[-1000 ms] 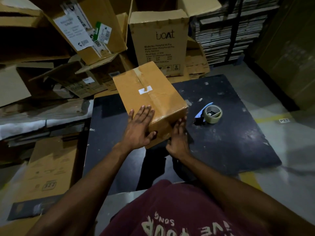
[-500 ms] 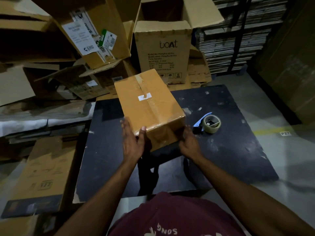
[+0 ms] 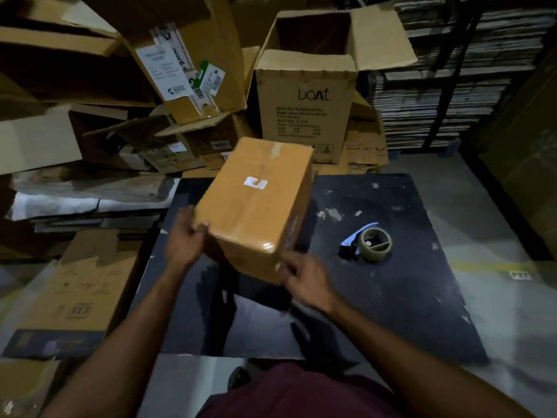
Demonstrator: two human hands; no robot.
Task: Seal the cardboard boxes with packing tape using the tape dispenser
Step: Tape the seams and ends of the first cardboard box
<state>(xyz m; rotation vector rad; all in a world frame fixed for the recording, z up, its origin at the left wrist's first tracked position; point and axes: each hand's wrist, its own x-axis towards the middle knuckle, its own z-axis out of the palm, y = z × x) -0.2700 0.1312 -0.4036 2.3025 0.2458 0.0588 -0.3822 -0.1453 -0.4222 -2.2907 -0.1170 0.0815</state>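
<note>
A closed brown cardboard box with tape along its top seam and a small white sticker is lifted and tilted above the black mat. My left hand grips its near left corner, thumb on the top edge. My right hand holds the near right lower corner from below; its fingers are blurred. The tape dispenser, with a blue handle and a roll of tan tape, lies on the mat to the right of the box, untouched.
An open "boat" carton stands behind the mat. Piled empty cartons fill the left and back. A flattened carton lies at the left of the mat. Stacked flat cardboard sits on shelves at the back right. Grey floor lies to the right.
The box has come up off the mat and turned, its far end swinging right. My left hand slid from the top to the near left corner; my right hand stays under the near right corner.
</note>
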